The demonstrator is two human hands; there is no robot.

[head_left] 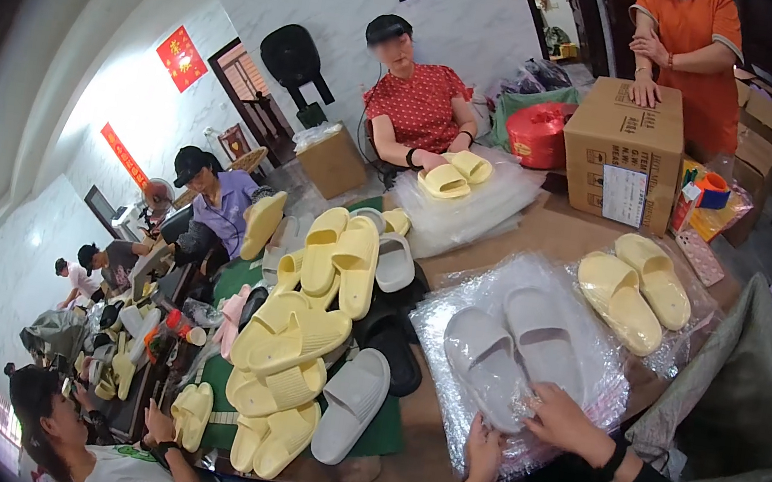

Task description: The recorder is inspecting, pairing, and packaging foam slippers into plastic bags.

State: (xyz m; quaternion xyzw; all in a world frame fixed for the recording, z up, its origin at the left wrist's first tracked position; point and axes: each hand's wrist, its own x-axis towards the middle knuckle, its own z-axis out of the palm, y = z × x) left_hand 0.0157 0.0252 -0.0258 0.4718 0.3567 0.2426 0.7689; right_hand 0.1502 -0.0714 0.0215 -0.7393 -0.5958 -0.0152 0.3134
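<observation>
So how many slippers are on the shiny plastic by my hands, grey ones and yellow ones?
Grey slippers: 2
Yellow slippers: 2
Total: 4

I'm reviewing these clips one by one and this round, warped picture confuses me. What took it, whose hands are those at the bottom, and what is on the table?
A wide fisheye camera on a person's head took it, looking down, so straight edges bend. The dark-sleeved forearms at the lower edge are the wearer's own. The left hand and right hand both rest on a pair of grey slippers lying on a stack of clear plastic bags. Beyond lies a pale yellow pair, with a cardboard box behind it. A heap of yellow and grey slippers fills the table's left side. Other people work around it.
</observation>
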